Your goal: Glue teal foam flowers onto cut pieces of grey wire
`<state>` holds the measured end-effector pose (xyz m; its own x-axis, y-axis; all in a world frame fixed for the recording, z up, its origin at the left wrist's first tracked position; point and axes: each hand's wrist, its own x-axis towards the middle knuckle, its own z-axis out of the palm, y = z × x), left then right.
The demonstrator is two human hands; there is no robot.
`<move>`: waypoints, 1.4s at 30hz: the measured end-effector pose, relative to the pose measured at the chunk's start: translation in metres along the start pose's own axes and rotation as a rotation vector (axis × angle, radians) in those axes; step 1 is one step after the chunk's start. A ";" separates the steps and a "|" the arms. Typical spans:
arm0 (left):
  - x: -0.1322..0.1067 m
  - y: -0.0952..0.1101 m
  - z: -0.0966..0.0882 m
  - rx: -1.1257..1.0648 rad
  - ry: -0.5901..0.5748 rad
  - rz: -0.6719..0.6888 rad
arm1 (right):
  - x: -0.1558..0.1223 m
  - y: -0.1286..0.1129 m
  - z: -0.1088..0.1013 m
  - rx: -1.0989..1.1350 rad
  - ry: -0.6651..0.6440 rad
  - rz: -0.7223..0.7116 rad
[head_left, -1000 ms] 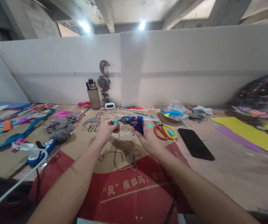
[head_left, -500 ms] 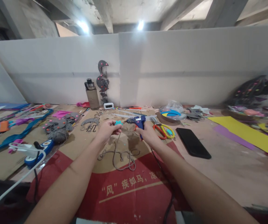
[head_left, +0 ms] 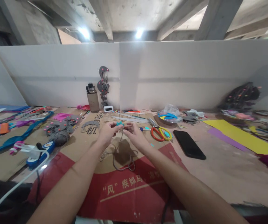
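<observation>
My left hand (head_left: 108, 132) pinches a small teal star-shaped piece (head_left: 119, 123) above the cardboard. Close against it, my right hand (head_left: 134, 133) has its fingertips closed on a thin grey cord (head_left: 121, 137) at the star's right side; the exact contact is too small to make out. From the fingers the cord hangs down and lies in loose loops on the cardboard. A blue glue gun (head_left: 144, 128) lies behind my right hand, mostly hidden by it. Red-and-yellow-handled scissors (head_left: 159, 132) rest to the right.
A black phone (head_left: 189, 144) lies right of the scissors, near yellow sheet (head_left: 243, 137). Grey yarn (head_left: 58, 137) and a blue power strip (head_left: 40, 154) with a white cable are at left. Behind stand a bottle (head_left: 92, 99) and small white clock (head_left: 108, 109).
My right hand has let go of the glue gun, which now lies on the table, and has come over to the cord beside the star. My left hand still holds the star.
</observation>
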<state>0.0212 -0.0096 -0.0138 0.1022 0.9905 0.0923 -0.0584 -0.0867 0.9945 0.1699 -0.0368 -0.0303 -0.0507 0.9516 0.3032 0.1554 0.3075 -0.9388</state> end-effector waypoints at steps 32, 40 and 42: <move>-0.006 -0.002 0.004 0.083 -0.179 -0.046 | 0.006 -0.009 -0.018 -0.319 0.119 -0.269; -0.009 0.002 0.004 0.185 -0.212 -0.027 | 0.004 -0.012 -0.018 -0.341 0.091 -0.300; -0.010 0.003 0.005 0.190 -0.211 -0.019 | 0.004 -0.011 -0.018 -0.328 0.090 -0.308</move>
<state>0.0250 -0.0204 -0.0117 0.3074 0.9496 0.0615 0.1310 -0.1062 0.9857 0.1854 -0.0364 -0.0158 -0.0598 0.8076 0.5866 0.4513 0.5460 -0.7058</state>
